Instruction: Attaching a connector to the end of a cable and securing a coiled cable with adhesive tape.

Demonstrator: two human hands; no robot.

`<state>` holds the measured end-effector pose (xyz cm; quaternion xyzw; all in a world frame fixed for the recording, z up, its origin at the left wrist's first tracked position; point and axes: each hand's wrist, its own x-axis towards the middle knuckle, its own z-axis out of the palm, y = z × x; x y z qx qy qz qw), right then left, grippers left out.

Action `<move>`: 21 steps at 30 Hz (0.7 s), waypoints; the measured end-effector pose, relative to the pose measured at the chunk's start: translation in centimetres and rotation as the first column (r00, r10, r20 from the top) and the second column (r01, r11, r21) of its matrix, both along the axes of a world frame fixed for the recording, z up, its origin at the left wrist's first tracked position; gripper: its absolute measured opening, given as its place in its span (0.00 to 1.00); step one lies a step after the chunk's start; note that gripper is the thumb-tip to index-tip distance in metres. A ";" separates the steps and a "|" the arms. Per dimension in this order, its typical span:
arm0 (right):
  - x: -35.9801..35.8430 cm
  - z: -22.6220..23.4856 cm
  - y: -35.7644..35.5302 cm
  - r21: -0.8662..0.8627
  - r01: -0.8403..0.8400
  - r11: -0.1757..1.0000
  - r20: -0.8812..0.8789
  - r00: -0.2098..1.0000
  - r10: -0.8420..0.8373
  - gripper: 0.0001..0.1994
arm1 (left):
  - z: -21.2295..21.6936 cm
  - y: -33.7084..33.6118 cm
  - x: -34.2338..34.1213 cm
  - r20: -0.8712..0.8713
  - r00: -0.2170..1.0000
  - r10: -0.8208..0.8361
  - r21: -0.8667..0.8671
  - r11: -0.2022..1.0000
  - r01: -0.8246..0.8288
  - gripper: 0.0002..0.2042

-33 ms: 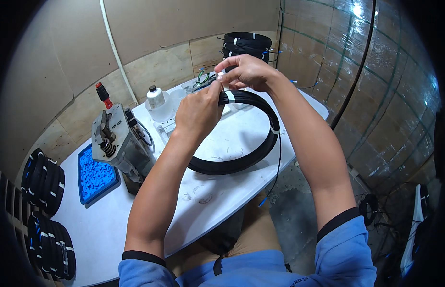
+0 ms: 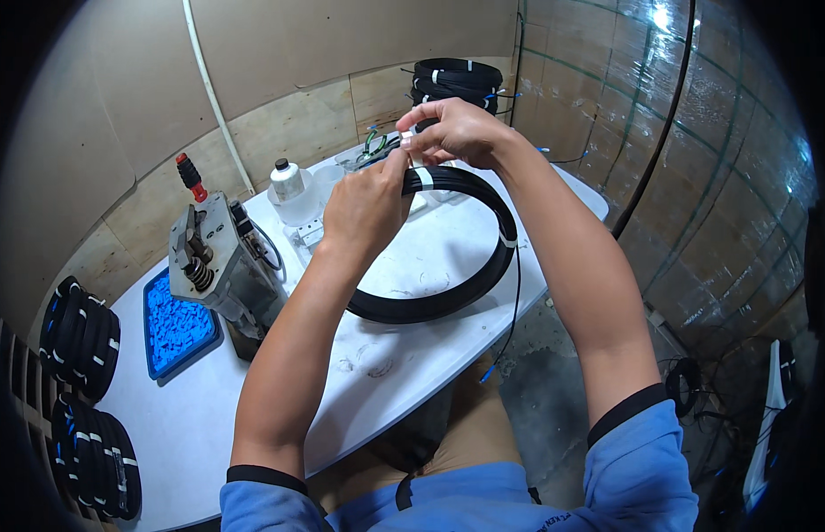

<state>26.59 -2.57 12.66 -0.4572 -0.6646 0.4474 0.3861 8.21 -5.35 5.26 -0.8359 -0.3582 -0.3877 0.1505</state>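
A black cable coil [image 2: 430, 308], bound with white tape bands, is held over the white table. My left hand [image 2: 368, 204] is closed around its upper left side, thumb pointing up. Just above that thumb, my right hand [image 2: 461, 135] has its thumb and fingers drawn together at a small white piece [image 2: 407, 139], whose kind I cannot make out. From the coil's right side a loose cable end [image 2: 488, 372] with a blue tip hangs past the table edge.
At left stand a metal bench machine [image 2: 222, 253] and a blue tray [image 2: 153, 341] of small blue pieces. A white bottle [image 2: 286, 180] is behind. More coils are stacked at the back [image 2: 457, 80] and far left [image 2: 80, 341]. Wrapped boxes [image 2: 687, 222] line the right.
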 end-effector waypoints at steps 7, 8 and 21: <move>-0.3 0.4 -1.5 0.204 0.070 0.977 0.076 0.993 -0.087 0.16 | -0.1 0.7 0.4 0.033 0.998 -0.053 -0.023 0.998 0.054 0.13; -0.5 0.4 -1.6 0.204 0.066 0.977 0.074 0.994 -0.082 0.16 | -0.2 0.7 0.3 0.032 0.998 -0.049 -0.022 0.999 0.050 0.13; -1.2 0.9 -2.0 0.387 0.056 0.920 0.018 0.998 -0.068 0.18 | -0.1 0.5 0.0 0.039 0.998 -0.043 -0.050 0.998 0.045 0.11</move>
